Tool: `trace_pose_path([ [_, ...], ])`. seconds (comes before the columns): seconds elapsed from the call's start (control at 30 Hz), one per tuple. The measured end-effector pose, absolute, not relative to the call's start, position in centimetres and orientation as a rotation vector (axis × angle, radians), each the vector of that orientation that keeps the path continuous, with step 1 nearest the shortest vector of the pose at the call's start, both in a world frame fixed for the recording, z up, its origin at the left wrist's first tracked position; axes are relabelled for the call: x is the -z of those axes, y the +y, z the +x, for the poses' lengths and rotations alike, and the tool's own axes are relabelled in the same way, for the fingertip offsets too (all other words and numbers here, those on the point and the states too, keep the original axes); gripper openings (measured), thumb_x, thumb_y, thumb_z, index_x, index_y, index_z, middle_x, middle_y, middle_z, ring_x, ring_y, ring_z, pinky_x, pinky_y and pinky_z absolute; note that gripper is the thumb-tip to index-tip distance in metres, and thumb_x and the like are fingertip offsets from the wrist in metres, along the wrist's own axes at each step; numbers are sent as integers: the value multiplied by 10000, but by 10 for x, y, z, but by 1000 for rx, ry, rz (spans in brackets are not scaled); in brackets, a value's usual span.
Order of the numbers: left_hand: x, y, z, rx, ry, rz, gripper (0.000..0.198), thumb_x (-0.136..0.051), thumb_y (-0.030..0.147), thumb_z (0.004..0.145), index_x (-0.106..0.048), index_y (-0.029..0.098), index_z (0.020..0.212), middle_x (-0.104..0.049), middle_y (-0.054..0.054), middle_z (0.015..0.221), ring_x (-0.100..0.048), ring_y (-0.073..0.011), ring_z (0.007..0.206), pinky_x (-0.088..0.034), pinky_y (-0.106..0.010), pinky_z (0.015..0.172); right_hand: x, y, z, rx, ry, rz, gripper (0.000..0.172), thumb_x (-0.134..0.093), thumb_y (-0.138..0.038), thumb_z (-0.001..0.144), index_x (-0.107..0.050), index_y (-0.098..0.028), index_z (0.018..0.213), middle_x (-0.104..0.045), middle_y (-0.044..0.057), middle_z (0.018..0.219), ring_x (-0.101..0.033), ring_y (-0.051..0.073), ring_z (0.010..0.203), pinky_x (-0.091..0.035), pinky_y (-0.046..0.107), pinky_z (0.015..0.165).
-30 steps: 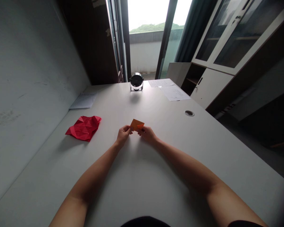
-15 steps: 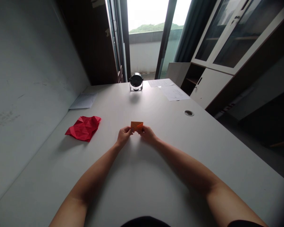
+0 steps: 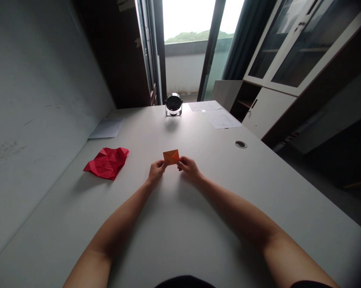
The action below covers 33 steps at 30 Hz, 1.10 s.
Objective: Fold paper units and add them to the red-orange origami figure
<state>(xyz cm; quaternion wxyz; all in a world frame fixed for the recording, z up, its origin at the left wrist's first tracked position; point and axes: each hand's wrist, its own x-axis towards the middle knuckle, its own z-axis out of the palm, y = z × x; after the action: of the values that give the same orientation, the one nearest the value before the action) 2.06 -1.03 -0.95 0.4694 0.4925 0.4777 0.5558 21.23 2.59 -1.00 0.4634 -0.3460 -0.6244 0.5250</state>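
Observation:
A small folded orange paper (image 3: 171, 156), rectangular with slanting crease lines, is held up over the white table between both hands. My left hand (image 3: 157, 169) pinches its lower left corner between thumb and fingers. At the lower right edge, my right hand (image 3: 189, 166) closes thumb and fingertips on the paper, the other fingers curled in. To the left of my hands lies a crumpled, creased red sheet of paper (image 3: 107, 163), touched by neither hand.
The white table (image 3: 174, 224) meets a wall on the left. A round black device on a metal stand (image 3: 173, 105) is at the far edge. Printed sheets (image 3: 222, 119) lie far right, pale papers (image 3: 107, 128) far left. A cable hole (image 3: 240, 144) is on the right.
The orange paper has tilted and shifted slightly up and left, showing more of its face. My right hand's fingers have moved a little right along its edge.

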Motion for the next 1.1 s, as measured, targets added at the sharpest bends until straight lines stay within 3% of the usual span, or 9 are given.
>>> trace_pose_path([
  [0.17, 7, -11, 21, -1365, 1147, 1177, 418, -755, 560, 759, -645, 158, 736, -453, 47, 515, -366, -74, 486, -263, -223, 491, 8, 24, 213, -1241, -1578, -833, 321, -673, -495, 856, -565, -202, 781, -579, -25, 614, -521, 116, 541, -422, 256, 542],
  [0.67, 3, -13, 23, -1393, 1114, 1198, 390, -719, 534, 799, -629, 165, 712, -538, 17, 584, -462, -101, 548, -361, -234, 555, 10, 27, 212, -1301, -1494, -797, 298, -627, -501, 863, -589, -207, 901, -649, 6, 717, -604, 146, 615, -515, 308, 620],
  [1.1, -2, -14, 24, -1554, 1152, 1130, 246, -718, 396, 799, -667, 174, 892, -521, 46, 580, -477, -96, 537, -381, -229, 547, 3, 19, 215, -946, -1728, -962, 186, -533, -364, 922, -643, -217, 892, -663, -2, 712, -633, 144, 622, -503, 288, 632],
])
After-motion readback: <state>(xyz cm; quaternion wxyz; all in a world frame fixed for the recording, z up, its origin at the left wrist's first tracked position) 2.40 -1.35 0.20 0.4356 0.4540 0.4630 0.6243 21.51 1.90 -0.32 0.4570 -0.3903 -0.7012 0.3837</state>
